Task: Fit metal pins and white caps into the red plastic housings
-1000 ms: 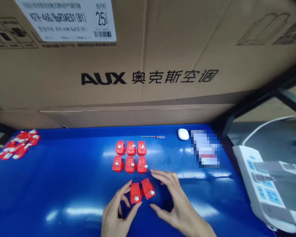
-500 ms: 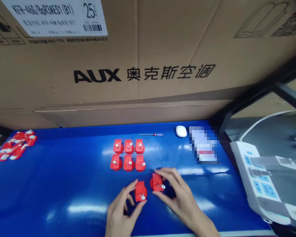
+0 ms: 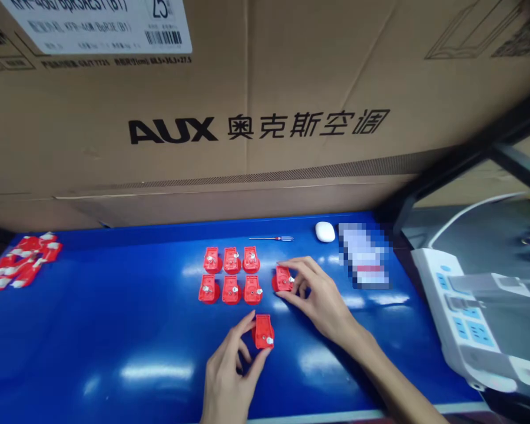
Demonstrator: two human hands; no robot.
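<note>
Several small red plastic parts (image 3: 231,275) with metal pins sit in two neat rows on the blue table (image 3: 115,330). My right hand (image 3: 318,294) pinches one more red part (image 3: 283,278) just right of the lower row, level with it. My left hand (image 3: 232,368) grips another red part (image 3: 264,331) between thumb and fingers, nearer to me and below the rows.
A pile of red and white pieces (image 3: 20,266) lies at the far left. A thin screwdriver (image 3: 271,238) and a white oval object (image 3: 325,231) rest behind the rows. A large AUX cardboard box (image 3: 256,106) walls the back. A white power strip (image 3: 463,312) sits right.
My right hand has carried its red part up and away from me to the right end of the rows. My left hand has shifted its part slightly right and forward.
</note>
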